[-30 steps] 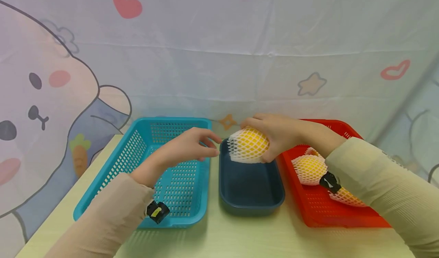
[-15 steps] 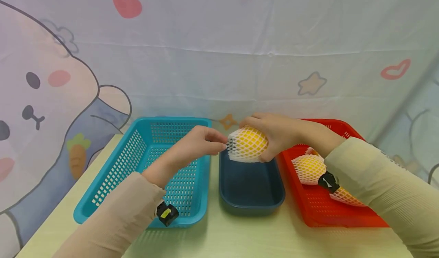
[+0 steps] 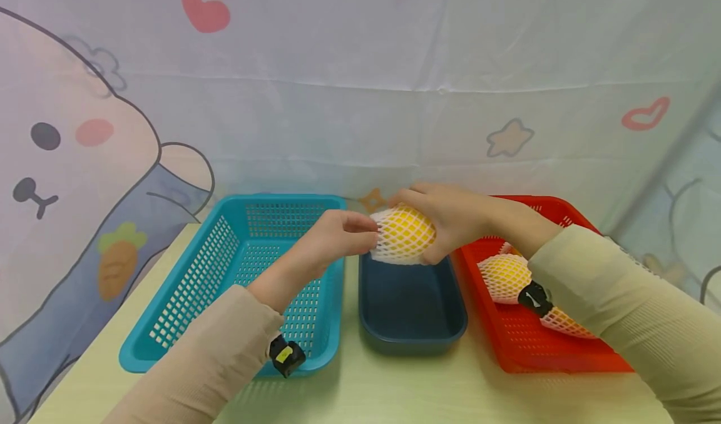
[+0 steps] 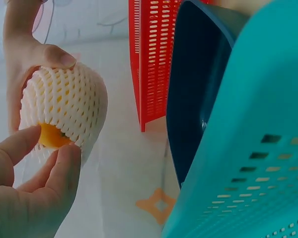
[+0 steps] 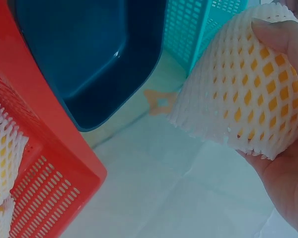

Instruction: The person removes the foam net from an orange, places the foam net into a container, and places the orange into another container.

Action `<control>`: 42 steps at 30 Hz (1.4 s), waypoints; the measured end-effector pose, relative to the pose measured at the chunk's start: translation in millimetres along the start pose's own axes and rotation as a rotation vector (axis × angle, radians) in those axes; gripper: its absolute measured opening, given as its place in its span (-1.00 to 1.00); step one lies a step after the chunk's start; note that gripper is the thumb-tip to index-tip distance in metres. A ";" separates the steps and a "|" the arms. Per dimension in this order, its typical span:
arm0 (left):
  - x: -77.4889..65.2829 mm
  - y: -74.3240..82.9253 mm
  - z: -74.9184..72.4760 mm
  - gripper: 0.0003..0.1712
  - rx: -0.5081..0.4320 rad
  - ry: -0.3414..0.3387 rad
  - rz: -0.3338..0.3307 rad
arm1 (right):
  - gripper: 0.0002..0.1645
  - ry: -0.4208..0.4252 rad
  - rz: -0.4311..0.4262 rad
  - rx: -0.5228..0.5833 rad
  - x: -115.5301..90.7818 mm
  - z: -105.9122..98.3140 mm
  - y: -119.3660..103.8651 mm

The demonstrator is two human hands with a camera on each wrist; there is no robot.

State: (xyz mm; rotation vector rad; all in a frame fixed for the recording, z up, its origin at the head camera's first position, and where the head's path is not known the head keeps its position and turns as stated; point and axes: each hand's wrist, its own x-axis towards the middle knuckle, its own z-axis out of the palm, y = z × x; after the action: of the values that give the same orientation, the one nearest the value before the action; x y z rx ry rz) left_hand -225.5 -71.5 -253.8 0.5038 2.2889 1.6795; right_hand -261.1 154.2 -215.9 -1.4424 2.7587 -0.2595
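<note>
A yellow-orange fruit in a white foam net sleeve (image 3: pixel 402 239) is held up above the dark blue tub. My right hand (image 3: pixel 450 220) grips it from the right, fingers over the top and thumb at the near side. At the sleeve's open left end is my left hand (image 3: pixel 332 239). In the left wrist view, its thumb and fingertips touch either side of that opening, spaced apart, with the bare fruit (image 4: pixel 53 136) showing between them. Through the net mesh (image 5: pixel 248 94) in the right wrist view, more yellow shows. The fruit's exact kind is unclear.
The dark blue tub (image 3: pixel 411 336) stands between a turquoise basket (image 3: pixel 340 299) on the left and a red basket (image 3: pixel 496 324) on the right. Several netted fruits (image 3: pixel 504 277) lie in the red basket, partly hidden by my right sleeve. A printed cloth (image 3: pixel 338 98) hangs behind.
My left hand has moved right, from short of the netted fruit to touching the sleeve's open end. The right hand keeps its grip, shifting only slightly left.
</note>
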 end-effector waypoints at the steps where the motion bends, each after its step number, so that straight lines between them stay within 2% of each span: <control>1: 0.8 0.3 0.8 -0.58 -0.015 0.003 -0.012 | -0.13 0.001 0.001 -0.002 0.2 0.0 -0.3; 6: 6.3 1.0 5.7 -0.55 -0.068 0.022 -0.062 | -0.14 0.010 -0.001 0.011 0.9 0.5 -1.2; 13: 12.9 1.1 12.8 -0.52 -0.230 0.068 -0.137 | -0.14 0.024 0.003 0.012 3.0 2.3 -1.7; 19: 15.7 -0.3 16.7 -0.47 -0.313 0.081 -0.164 | -0.15 0.045 -0.019 0.012 4.2 5.4 -1.4; 27: 17.8 -1.0 22.1 -0.38 -0.268 0.075 -0.137 | -0.14 0.071 -0.026 0.017 4.9 7.0 -2.6; 35: 21.8 -1.5 27.4 -0.33 -0.300 0.057 -0.133 | -0.12 0.075 -0.008 0.053 5.5 7.3 -5.2; 42: 20.6 3.4 29.7 -0.20 -0.308 0.048 -0.146 | -0.10 0.084 -0.010 0.087 6.5 5.6 -6.4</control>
State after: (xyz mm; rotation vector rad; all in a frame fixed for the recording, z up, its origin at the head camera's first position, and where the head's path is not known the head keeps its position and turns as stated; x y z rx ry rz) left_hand -231.8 -36.3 -259.5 0.2265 1.9897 1.9383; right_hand -259.1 144.5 -220.0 -1.4578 2.7663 -0.4443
